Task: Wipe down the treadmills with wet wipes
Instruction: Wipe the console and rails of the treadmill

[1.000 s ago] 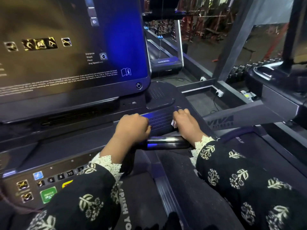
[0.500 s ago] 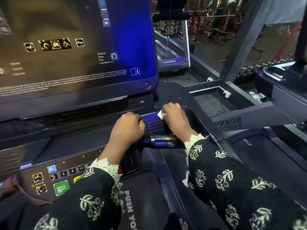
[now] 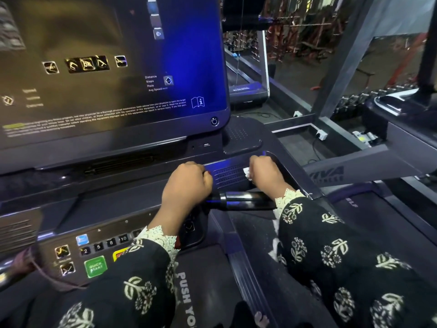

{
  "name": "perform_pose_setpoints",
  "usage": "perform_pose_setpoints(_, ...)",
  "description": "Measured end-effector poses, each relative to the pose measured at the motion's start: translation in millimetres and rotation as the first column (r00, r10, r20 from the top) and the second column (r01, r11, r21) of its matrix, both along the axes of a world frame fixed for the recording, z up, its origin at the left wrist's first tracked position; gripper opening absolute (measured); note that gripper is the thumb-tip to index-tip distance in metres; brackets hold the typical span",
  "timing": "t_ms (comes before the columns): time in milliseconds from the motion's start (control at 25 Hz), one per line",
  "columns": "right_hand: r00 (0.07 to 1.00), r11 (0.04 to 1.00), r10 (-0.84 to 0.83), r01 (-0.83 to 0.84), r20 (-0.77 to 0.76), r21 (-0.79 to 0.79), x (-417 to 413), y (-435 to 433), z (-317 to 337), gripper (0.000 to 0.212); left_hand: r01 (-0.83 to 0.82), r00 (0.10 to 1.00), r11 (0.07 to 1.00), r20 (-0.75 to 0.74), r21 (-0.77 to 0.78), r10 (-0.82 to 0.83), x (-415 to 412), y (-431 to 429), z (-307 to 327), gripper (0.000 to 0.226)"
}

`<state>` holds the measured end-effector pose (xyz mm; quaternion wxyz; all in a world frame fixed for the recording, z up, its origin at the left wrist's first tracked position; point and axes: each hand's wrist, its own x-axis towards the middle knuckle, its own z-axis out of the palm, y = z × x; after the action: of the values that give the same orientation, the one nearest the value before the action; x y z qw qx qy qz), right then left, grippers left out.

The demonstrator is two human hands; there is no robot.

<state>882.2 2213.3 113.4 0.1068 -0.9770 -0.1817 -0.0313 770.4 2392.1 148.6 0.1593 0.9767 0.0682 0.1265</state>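
Hands at the treadmill console (image 3: pixel 113 204), under its lit screen (image 3: pixel 106 67)

Right hand (image 3: pixel 266 172) is curled around a white wet wipe (image 3: pixel 247 172), pressing it on the perforated grille (image 3: pixel 228 174) just above the black handlebar (image 3: pixel 246 200). Left hand (image 3: pixel 186 183) is fisted, resting on the console edge beside the grille, holding nothing I can see

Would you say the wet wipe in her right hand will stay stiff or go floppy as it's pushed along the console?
Probably floppy: the wet wipe shows as a crumpled tuft beside the right hand. It likely bunches up on the ribbed grille, and looks light.
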Motion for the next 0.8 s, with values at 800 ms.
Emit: perform_pose_setpoints(800,0.964,0.987,-0.158,0.153,-0.214,-0.04,-8,14,-3,0.025,-0.026,1.0,0.999,0.006,-0.038,0.026,3,0,-1,0.03)
